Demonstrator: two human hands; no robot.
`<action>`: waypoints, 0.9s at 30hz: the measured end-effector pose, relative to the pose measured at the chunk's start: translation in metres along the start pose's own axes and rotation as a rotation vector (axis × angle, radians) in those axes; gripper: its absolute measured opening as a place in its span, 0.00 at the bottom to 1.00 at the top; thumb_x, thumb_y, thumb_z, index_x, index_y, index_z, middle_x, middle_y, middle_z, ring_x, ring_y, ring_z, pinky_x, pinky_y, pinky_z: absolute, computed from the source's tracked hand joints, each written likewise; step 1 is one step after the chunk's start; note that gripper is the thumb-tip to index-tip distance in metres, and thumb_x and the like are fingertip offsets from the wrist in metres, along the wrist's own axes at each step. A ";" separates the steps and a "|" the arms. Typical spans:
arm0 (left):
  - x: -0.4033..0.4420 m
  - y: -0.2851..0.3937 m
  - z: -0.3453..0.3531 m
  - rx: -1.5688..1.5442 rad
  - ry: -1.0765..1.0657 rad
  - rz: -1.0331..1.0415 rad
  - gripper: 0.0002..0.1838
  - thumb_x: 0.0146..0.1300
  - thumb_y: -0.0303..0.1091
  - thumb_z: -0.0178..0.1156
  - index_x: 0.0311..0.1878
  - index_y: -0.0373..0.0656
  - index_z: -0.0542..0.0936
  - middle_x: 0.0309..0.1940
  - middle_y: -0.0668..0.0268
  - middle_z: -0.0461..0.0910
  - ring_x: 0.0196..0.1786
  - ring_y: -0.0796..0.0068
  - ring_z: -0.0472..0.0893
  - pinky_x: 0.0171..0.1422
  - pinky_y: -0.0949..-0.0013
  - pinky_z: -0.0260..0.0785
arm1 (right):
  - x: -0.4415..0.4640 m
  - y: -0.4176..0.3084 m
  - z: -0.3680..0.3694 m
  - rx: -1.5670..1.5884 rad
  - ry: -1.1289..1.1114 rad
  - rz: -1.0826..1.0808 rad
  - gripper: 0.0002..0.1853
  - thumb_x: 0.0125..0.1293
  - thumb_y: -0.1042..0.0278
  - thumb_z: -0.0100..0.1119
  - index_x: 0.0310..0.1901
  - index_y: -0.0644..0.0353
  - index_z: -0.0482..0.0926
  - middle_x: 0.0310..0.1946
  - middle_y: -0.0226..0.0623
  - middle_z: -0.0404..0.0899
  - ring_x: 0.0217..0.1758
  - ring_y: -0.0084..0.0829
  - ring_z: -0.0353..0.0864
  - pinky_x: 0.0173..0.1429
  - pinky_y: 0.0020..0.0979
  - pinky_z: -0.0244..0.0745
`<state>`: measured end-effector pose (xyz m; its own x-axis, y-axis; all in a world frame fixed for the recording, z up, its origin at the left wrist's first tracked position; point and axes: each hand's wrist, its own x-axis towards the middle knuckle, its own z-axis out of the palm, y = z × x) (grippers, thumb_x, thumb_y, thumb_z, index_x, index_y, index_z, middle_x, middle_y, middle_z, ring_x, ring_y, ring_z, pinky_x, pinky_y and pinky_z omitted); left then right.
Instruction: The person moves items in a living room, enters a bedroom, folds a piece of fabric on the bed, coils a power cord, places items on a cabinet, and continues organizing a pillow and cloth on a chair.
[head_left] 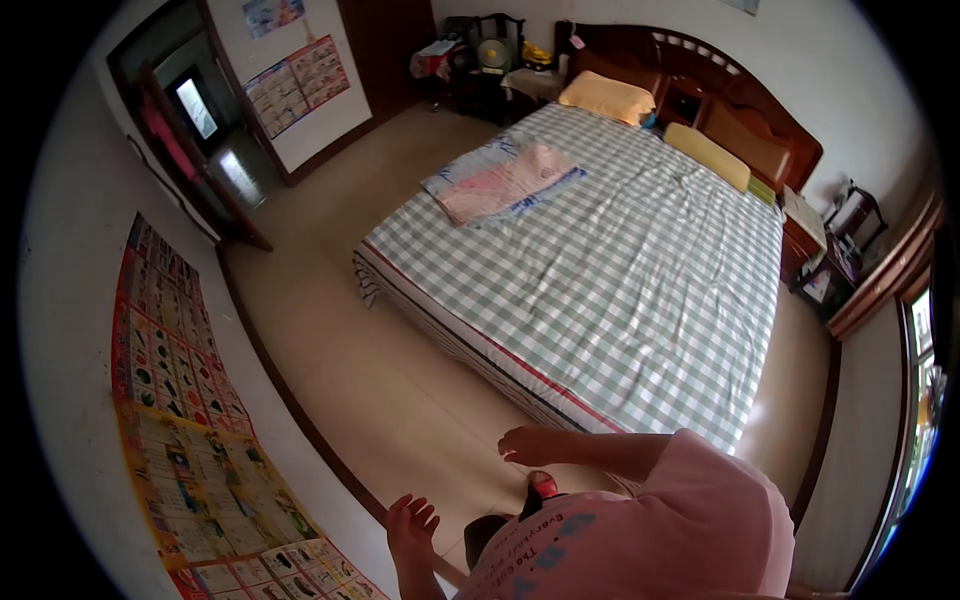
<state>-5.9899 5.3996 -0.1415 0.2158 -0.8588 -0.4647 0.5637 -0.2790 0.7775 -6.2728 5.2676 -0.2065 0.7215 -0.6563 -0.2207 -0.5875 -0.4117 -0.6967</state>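
My left hand (412,525) is raised at the bottom, near the wall with the posters. Its fingers are spread and curve slightly, with nothing in them. My right hand (528,445) hangs beside the foot end of the bed (600,290). Its fingers bend loosely downward, slightly apart, and no object shows in them. A green and white checked sheet covers the mattress. On the sheet's far left part lies a folded pink and blue cloth (515,185).
Picture posters (180,370) hang on the left wall beside a doorway (200,130). At the headboard (720,90) lie an orange pillow (608,96) and a yellow one (706,157). A nightstand (798,235) stands right of the bed. A fan (494,55) sits at the back.
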 end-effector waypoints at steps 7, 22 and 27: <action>0.152 0.101 -0.055 -0.031 0.038 0.011 0.16 0.66 0.43 0.52 0.53 0.47 0.71 0.42 0.63 0.78 0.44 0.67 0.78 0.44 0.61 0.73 | 0.183 0.005 -0.027 0.020 -0.076 -0.085 0.12 0.64 0.60 0.54 0.43 0.59 0.76 0.39 0.42 0.78 0.46 0.43 0.77 0.49 0.41 0.70; 0.543 0.347 -0.040 0.152 -0.249 -0.137 0.15 0.68 0.39 0.49 0.54 0.45 0.70 0.45 0.61 0.77 0.45 0.68 0.78 0.47 0.62 0.73 | 0.499 0.027 -0.123 0.059 -0.098 0.371 0.13 0.63 0.57 0.55 0.44 0.54 0.77 0.39 0.39 0.79 0.47 0.40 0.77 0.50 0.41 0.70; 0.672 0.409 -0.014 0.194 -0.186 -0.131 0.15 0.67 0.40 0.49 0.54 0.45 0.70 0.45 0.61 0.76 0.45 0.67 0.77 0.46 0.62 0.72 | 0.637 0.090 -0.180 -0.016 -0.137 0.293 0.12 0.62 0.58 0.55 0.41 0.57 0.77 0.36 0.41 0.78 0.44 0.43 0.77 0.47 0.42 0.70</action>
<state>-5.6035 4.7145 -0.1417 -0.0090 -0.8689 -0.4949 0.4102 -0.4545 0.7906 -5.9323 4.6986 -0.2870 0.5627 -0.6574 -0.5012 -0.7826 -0.2284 -0.5791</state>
